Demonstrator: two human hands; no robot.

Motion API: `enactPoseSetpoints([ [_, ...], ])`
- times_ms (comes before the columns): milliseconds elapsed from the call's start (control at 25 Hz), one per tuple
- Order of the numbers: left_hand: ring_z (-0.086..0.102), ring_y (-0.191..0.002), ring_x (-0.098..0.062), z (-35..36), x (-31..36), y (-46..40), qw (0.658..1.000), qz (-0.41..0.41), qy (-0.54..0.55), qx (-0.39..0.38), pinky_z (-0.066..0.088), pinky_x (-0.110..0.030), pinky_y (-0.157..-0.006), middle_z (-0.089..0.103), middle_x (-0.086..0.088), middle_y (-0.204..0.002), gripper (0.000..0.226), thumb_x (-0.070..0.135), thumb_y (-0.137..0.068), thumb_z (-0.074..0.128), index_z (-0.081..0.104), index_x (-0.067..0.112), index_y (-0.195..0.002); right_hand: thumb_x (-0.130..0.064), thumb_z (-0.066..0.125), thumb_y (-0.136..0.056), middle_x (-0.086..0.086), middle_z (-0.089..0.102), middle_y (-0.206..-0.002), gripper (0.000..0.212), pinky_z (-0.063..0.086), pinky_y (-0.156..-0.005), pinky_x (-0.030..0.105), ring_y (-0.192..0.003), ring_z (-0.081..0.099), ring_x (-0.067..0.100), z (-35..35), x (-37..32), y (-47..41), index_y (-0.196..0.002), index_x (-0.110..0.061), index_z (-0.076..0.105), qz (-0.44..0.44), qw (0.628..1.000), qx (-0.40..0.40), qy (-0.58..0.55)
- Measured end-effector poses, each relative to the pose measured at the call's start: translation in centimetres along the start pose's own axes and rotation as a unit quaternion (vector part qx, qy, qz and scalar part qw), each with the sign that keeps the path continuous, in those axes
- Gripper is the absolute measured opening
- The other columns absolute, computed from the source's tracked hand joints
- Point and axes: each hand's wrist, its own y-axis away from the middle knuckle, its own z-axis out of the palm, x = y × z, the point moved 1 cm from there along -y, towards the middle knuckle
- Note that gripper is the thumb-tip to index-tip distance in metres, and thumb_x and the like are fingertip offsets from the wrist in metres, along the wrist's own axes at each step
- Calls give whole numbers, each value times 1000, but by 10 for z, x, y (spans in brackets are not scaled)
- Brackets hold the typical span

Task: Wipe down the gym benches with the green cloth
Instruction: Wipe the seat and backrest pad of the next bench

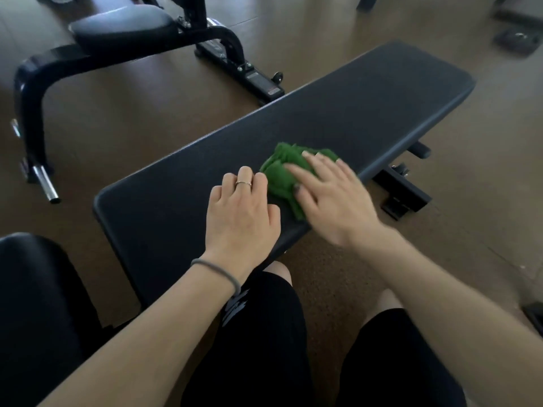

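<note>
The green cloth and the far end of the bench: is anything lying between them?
No. In the head view, the bench pad is bare from the green cloth, pressed by the right hand, to its far end.

cloth (282,171): green | bench pad (338,113): dark grey | floor (132,113): brown | shorts (264,333): black, white print
</note>
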Motion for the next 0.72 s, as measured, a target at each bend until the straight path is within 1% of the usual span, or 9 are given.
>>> enactPoseSetpoints([
  [80,47,-99,-27,2,-1,0,1000,-1,8,-6,41,-42,-85,49,-7,-114,28,31,-87,25,45,18,-102,-48,20,-109,-1,16,-173,52,2,-129,41,-159,11,19,-9,40,-43,-160,-44,23,81,997,-6,1],
  [160,46,-100,-26,5,-1,1,1000,-4,16,-14,41,-42,-87,47,-6,-115,28,32,-88,25,43,19,-104,-47,19,-109,1,12,-173,54,0,-129,42,-160,7,20,-12,53,-62,-162,-41,20,152,988,-10,-9],
  [240,46,-97,-27,5,0,2,1000,-7,13,-11,41,-43,-86,47,-6,-112,27,31,-88,25,44,18,-103,-45,20,-108,3,13,-173,54,0,-129,43,-160,8,22,-6,30,-48,-162,-39,21,155,988,3,-9],
  [360,46,-95,-27,5,1,2,1000,-6,16,2,40,-43,-82,46,-6,-107,21,30,-89,30,43,18,-100,-44,24,-108,0,21,-171,52,0,-129,42,-159,11,21,8,-26,13,-160,-42,27,82,995,49,-40],
  [400,45,-95,-26,5,1,4,1000,-1,14,2,40,-43,-82,45,-5,-107,20,31,-89,31,43,18,-100,-45,23,-108,-2,22,-171,51,-1,-129,40,-159,12,20,10,-34,26,-159,-45,28,60,996,46,-40],
  [480,45,-94,-25,5,0,6,1000,5,12,-2,41,-42,-82,43,-4,-106,16,30,-90,33,42,20,-99,-47,22,-108,-3,22,-170,50,0,-129,40,-159,13,18,3,-17,19,-158,-47,28,32,999,21,-21],
  [560,44,-93,-24,4,-1,7,1000,5,19,-6,41,-42,-82,41,-3,-104,11,28,-91,37,41,21,-97,-48,21,-108,-1,19,-172,52,3,-129,43,-159,13,19,-2,27,-15,-159,-45,25,71,997,15,1],
  [640,43,-91,-23,3,-1,7,1000,0,25,-14,42,-41,-81,40,-2,-103,8,27,-91,40,40,22,-97,-47,19,-108,2,15,-173,53,1,-129,43,-159,9,21,-11,60,-41,-161,-41,22,157,987,10,-14],
  [720,43,-90,-22,3,0,6,999,-6,34,-13,42,-41,-81,40,-1,-101,8,26,-90,39,39,22,-96,-47,19,-108,4,12,-173,55,-2,-129,43,-160,6,23,-9,54,-42,-163,-38,19,194,981,22,-19],
])
